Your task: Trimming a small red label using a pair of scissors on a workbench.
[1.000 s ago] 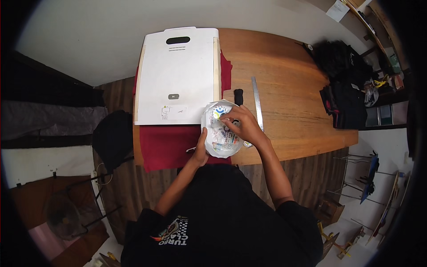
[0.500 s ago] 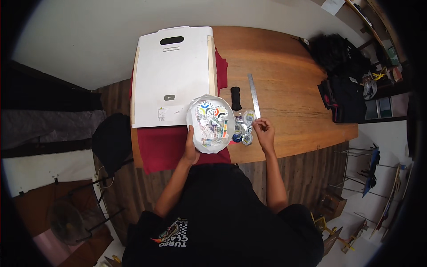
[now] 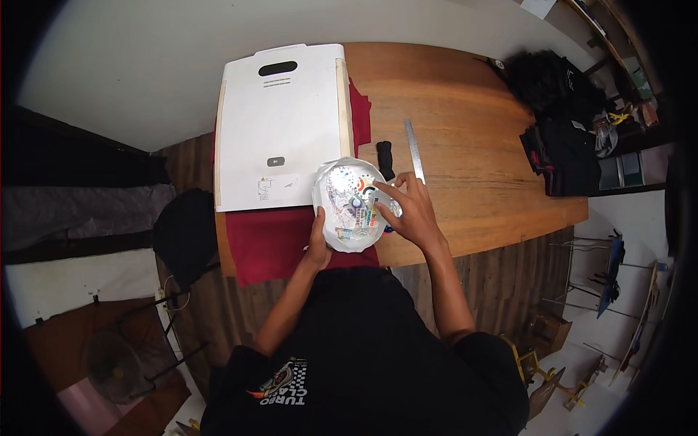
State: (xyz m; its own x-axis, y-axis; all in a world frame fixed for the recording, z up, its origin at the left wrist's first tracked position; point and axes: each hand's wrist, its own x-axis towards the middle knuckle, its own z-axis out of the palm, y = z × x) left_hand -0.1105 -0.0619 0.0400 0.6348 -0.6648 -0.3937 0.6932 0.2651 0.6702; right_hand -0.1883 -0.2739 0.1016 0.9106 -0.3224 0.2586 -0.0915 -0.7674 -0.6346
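My left hand (image 3: pixel 318 245) grips the near left edge of a shallow white round bowl (image 3: pixel 329 234), thumb on the rim. Inside lie several small printed pieces (image 3: pixel 349 207), clear or white with colourful designs, like stickers or transfers. Over the bowl's right side, my right hand (image 3: pixel 414 212) reaches in. Its index finger and thumb are apart, with the fingertip over a piece with rainbow-like arcs; whether it touches is not clear. Beneath the right hand, the small round pieces on the table are mostly hidden, with a bit of blue (image 3: pixel 388 229) showing.
A large white machine (image 3: pixel 280 123) with a dark handle slot stands left on the wooden table (image 3: pixel 465 138), over dark red cloth (image 3: pixel 258 251). Beyond the bowl lie a rolled black cloth-like item (image 3: pixel 384 158) and a steel ruler (image 3: pixel 414 149). Folded dark clothes (image 3: pixel 563 163) sit at the right.
My right hand has moved left from the small round pieces on the table to over the bowl, its fingers spreading. The bowl has shifted slightly right in my left hand.
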